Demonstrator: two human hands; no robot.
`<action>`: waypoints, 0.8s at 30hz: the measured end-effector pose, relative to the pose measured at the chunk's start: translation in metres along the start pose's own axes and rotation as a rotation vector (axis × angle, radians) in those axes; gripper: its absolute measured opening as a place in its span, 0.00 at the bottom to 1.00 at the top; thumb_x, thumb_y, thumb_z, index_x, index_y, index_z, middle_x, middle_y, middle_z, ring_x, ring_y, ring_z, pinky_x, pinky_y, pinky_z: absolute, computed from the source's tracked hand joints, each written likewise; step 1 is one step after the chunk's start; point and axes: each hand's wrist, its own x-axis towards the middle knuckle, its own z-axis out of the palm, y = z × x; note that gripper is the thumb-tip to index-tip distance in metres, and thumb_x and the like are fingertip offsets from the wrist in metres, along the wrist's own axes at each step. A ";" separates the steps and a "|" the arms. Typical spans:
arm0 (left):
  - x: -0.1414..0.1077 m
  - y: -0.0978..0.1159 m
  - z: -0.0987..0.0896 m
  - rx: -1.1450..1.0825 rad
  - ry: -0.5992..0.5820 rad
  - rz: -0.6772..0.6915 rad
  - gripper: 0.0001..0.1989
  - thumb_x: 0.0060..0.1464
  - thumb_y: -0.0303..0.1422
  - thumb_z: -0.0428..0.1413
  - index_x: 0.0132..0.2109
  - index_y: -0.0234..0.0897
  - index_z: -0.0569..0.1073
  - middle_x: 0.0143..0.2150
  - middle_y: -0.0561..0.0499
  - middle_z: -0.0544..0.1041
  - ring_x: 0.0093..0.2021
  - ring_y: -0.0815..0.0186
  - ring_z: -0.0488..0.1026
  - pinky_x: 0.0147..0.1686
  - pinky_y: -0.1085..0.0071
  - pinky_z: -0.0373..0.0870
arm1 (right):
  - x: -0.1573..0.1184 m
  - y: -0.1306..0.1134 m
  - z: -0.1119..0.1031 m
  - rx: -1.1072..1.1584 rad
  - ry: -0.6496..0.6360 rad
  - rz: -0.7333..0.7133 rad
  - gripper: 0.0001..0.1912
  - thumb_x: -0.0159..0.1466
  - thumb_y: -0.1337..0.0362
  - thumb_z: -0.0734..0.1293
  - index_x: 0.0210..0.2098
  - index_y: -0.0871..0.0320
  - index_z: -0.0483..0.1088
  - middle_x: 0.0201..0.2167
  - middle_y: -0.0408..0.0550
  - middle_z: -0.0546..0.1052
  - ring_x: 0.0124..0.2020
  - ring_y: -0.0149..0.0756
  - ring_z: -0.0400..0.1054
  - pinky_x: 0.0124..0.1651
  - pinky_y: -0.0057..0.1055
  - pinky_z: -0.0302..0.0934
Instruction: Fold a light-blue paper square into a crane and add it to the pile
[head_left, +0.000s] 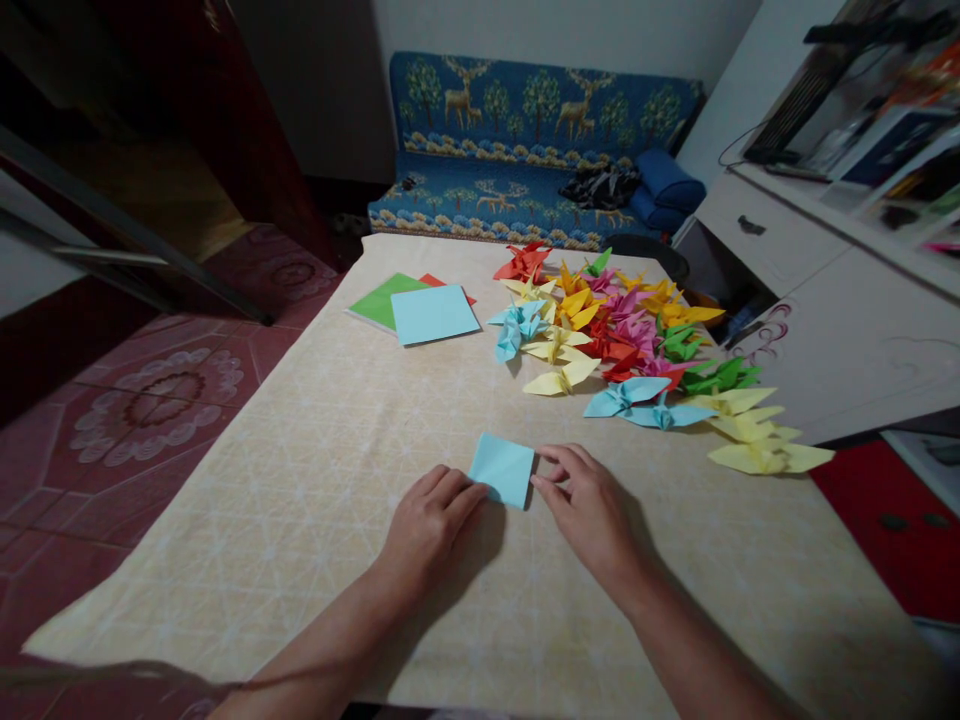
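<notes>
A small light-blue square of folded origami paper (504,468) rests near the middle of the table, between my two hands. My left hand (435,512) has its fingers together, with the thumb and fingertips on the paper's lower left edge. On the other side, my right hand (581,490) curls its thumb and fingers around the paper's right edge, pinching it. Past the hands to the right lie many folded paper cranes (559,378) in red, yellow, orange, pink, green and blue.
Flat sheets lie at the far left: a light-blue sheet (435,315) over a green sheet (382,300) and a red one. A cream patterned cloth covers the table (300,480). Beyond stands a blue sofa (480,180); a white cabinet (862,300) stands at right.
</notes>
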 end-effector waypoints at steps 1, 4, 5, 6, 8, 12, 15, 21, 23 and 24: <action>0.002 0.000 0.000 -0.005 -0.005 -0.005 0.09 0.62 0.29 0.52 0.43 0.33 0.77 0.32 0.46 0.76 0.33 0.62 0.71 0.31 0.65 0.72 | 0.003 -0.001 0.003 0.024 -0.012 -0.004 0.14 0.60 0.70 0.67 0.46 0.55 0.72 0.40 0.47 0.77 0.35 0.36 0.74 0.35 0.31 0.69; 0.013 -0.002 -0.002 -0.035 -0.027 0.003 0.09 0.61 0.30 0.53 0.42 0.35 0.78 0.31 0.47 0.75 0.31 0.62 0.70 0.31 0.65 0.71 | 0.010 0.001 0.011 0.101 -0.017 -0.039 0.13 0.60 0.72 0.66 0.43 0.55 0.73 0.38 0.47 0.77 0.35 0.36 0.73 0.35 0.31 0.70; 0.017 -0.004 -0.003 -0.044 -0.028 0.017 0.09 0.60 0.31 0.54 0.41 0.35 0.79 0.31 0.46 0.76 0.32 0.62 0.70 0.31 0.65 0.71 | 0.011 0.002 0.012 0.118 -0.007 -0.054 0.12 0.60 0.72 0.66 0.43 0.54 0.73 0.39 0.47 0.77 0.36 0.36 0.73 0.36 0.32 0.70; 0.021 -0.005 -0.003 -0.047 -0.030 0.032 0.09 0.60 0.30 0.54 0.41 0.36 0.79 0.33 0.46 0.76 0.33 0.61 0.71 0.32 0.64 0.71 | 0.011 0.003 0.013 0.125 0.010 -0.074 0.12 0.61 0.72 0.65 0.42 0.55 0.73 0.39 0.47 0.77 0.37 0.37 0.73 0.38 0.33 0.70; 0.028 -0.009 -0.003 -0.047 -0.060 0.059 0.08 0.59 0.29 0.55 0.40 0.37 0.79 0.39 0.44 0.78 0.38 0.59 0.73 0.37 0.61 0.72 | 0.009 0.004 0.014 0.104 0.065 -0.136 0.13 0.62 0.73 0.65 0.44 0.55 0.72 0.42 0.49 0.77 0.42 0.39 0.73 0.45 0.37 0.70; 0.028 -0.015 0.002 -0.052 -0.127 0.080 0.11 0.59 0.27 0.55 0.47 0.38 0.78 0.49 0.43 0.79 0.50 0.55 0.75 0.46 0.56 0.72 | -0.008 -0.005 0.015 -0.011 0.154 -0.322 0.15 0.66 0.71 0.61 0.51 0.59 0.70 0.49 0.55 0.76 0.52 0.42 0.70 0.55 0.42 0.66; 0.023 -0.015 0.006 -0.068 -0.098 0.079 0.14 0.60 0.29 0.55 0.53 0.37 0.75 0.53 0.42 0.78 0.54 0.54 0.74 0.48 0.55 0.71 | -0.025 -0.018 0.022 -0.140 -0.015 -0.431 0.22 0.68 0.64 0.61 0.61 0.61 0.63 0.61 0.57 0.69 0.62 0.44 0.62 0.63 0.48 0.58; 0.019 -0.014 0.006 -0.087 -0.133 0.004 0.16 0.63 0.31 0.53 0.57 0.39 0.72 0.56 0.44 0.77 0.57 0.56 0.73 0.56 0.53 0.66 | -0.038 -0.024 0.033 -0.301 -0.222 -0.461 0.50 0.65 0.40 0.58 0.70 0.71 0.39 0.71 0.64 0.46 0.72 0.51 0.40 0.68 0.57 0.44; 0.016 -0.016 0.004 -0.066 -0.180 -0.010 0.19 0.63 0.30 0.52 0.60 0.42 0.70 0.59 0.45 0.74 0.60 0.57 0.71 0.59 0.50 0.63 | -0.038 -0.018 0.030 -0.329 -0.224 -0.428 0.50 0.64 0.38 0.56 0.71 0.68 0.39 0.71 0.63 0.45 0.71 0.52 0.40 0.67 0.60 0.43; 0.014 -0.017 0.003 -0.052 -0.202 -0.011 0.20 0.63 0.29 0.52 0.61 0.43 0.69 0.60 0.46 0.73 0.61 0.57 0.69 0.60 0.49 0.61 | -0.037 -0.015 0.028 -0.341 -0.217 -0.409 0.50 0.64 0.37 0.56 0.71 0.66 0.39 0.71 0.63 0.46 0.71 0.53 0.41 0.67 0.61 0.42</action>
